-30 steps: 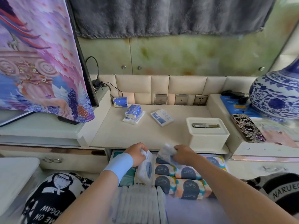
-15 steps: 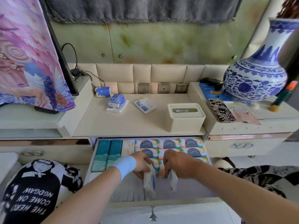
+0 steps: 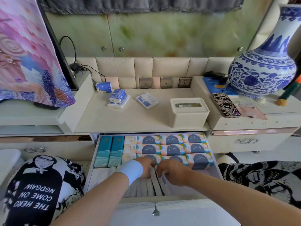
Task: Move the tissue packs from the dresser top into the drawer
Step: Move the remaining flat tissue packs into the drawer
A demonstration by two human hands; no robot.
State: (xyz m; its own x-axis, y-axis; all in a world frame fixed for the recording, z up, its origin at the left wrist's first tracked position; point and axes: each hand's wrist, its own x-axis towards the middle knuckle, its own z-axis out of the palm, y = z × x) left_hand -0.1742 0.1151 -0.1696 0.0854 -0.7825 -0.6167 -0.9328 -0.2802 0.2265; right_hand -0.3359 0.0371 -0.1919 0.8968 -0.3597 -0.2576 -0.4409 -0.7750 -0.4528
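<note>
Lower centre: drawer (image 3: 179, 198) open. Left hand (image 3: 146, 167) and right hand (image 3: 174, 174) side by side, fingers curled down, pinching the tops of upright white packs (image 3: 156, 187) in the front row. Behind them, orange packs (image 3: 172, 150). Farther up, dresser top (image 3: 130, 119) holds small blue packs (image 3: 117, 95).

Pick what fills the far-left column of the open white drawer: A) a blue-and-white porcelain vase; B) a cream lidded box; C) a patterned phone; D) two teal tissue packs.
D: two teal tissue packs lie side by side at the left end of the open white drawer.
</note>
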